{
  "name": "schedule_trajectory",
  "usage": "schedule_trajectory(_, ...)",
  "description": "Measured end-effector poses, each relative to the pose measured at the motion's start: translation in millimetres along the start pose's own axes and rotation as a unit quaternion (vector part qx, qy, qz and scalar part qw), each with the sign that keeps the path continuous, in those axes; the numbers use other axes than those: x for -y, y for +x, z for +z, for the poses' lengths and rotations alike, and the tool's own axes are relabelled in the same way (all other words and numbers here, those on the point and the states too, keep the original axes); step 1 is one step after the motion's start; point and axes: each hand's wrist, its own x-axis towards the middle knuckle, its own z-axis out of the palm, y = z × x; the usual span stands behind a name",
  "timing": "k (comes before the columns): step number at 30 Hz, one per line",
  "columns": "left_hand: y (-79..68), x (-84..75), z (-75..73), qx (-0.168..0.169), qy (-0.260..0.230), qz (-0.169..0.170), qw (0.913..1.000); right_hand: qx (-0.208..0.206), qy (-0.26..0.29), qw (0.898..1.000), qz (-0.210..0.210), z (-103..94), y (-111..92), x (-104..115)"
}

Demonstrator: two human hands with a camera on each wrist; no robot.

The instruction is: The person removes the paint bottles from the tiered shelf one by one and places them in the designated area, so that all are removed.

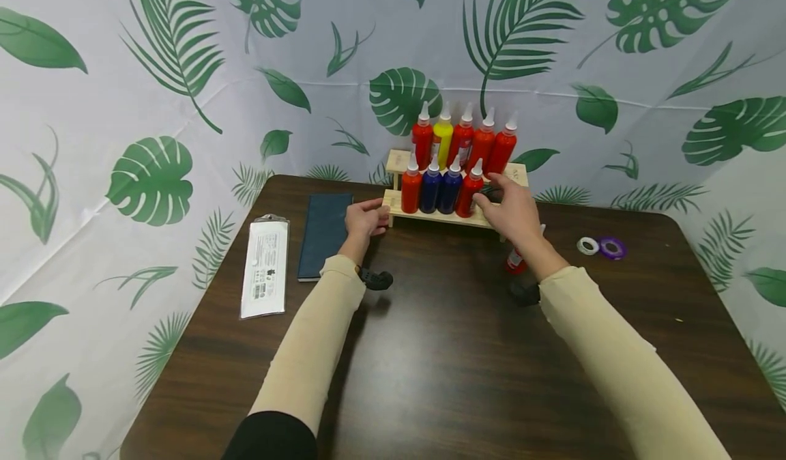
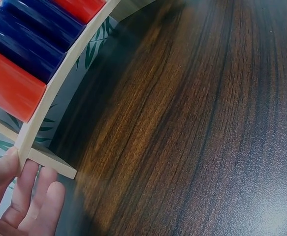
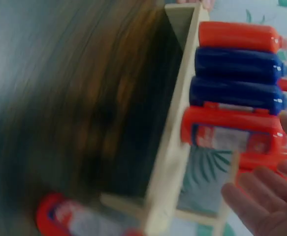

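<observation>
A two-tier wooden rack [image 1: 442, 217] stands at the back of the table with squeeze bottles in two rows. On its lower tier are an orange-red bottle [image 1: 411, 191], two dark blue bottles [image 2: 22, 42] and a red bottle [image 1: 469, 194] at the right. My left hand [image 1: 366, 221] pinches the left end of the lower tier, thumb on top and fingers beneath. Beside the red bottle, my right hand [image 1: 514, 207] is spread, its thumb close to the bottle's upper part and its fingers [image 3: 261, 194] loosely extended. Behind, the upper tier carries red bottles and one yellow bottle [image 1: 442, 136].
Another red bottle [image 3: 79, 219] stands on the table below my right wrist, partly hidden in the head view. To the right lie a white tape roll [image 1: 587, 246] and a purple one [image 1: 612, 248]. A dark notebook [image 1: 325, 235] and a white package [image 1: 265, 269] lie at the left.
</observation>
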Motion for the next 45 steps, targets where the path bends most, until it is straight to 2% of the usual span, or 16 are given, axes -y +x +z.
schedule_trajectory(3, 0.2, -0.1, 0.5, -0.003, 0.002, -0.001, 1.0, 0.022, 0.035, 0.999, 0.03, 13.3, 10.5, -1.2)
schedule_trajectory(7, -0.3, -1.4, 1.3, -0.004, 0.002, 0.0, 1.0, 0.027, 0.065, 0.996, 0.051, 26.5, 17.0, -4.1)
schedule_trajectory(16, -1.2, -3.1, 3.3, -0.009, -0.003, 0.0, 1.0, -0.017, 0.099, 0.994, 0.049, 45.7, 17.8, -10.0)
schedule_trajectory(24, -2.9, -1.3, 3.2, 0.009, -0.004, 0.002, 0.9999, -0.036, 0.123, 0.99, 0.057, 42.5, 4.3, -12.0)
schedule_trajectory(30, -2.1, -0.5, 0.6, 0.003, -0.01, 0.0, 0.9999, -0.055, 0.141, 0.988, 0.029, 27.4, -22.6, 1.2)
schedule_trajectory(36, -1.5, -2.6, -0.5, -0.003, -0.008, 0.0, 1.0, -0.051, 0.174, 0.983, -0.009, -8.8, -64.1, 12.2)
schedule_trajectory(38, -2.3, -3.1, -0.2, -0.005, -0.009, 0.001, 0.9999, -0.042, 0.176, 0.983, -0.012, -20.9, -80.1, 8.0)
schedule_trajectory(41, -4.0, -3.1, 0.2, -0.007, -0.01, 0.001, 0.9999, -0.037, 0.151, 0.988, -0.008, -31.2, -105.7, -6.5)
schedule_trajectory(45, -5.1, -2.0, -0.3, -0.004, -0.005, 0.002, 1.0, -0.046, 0.108, 0.993, 0.007, -29.5, -135.6, -37.2)
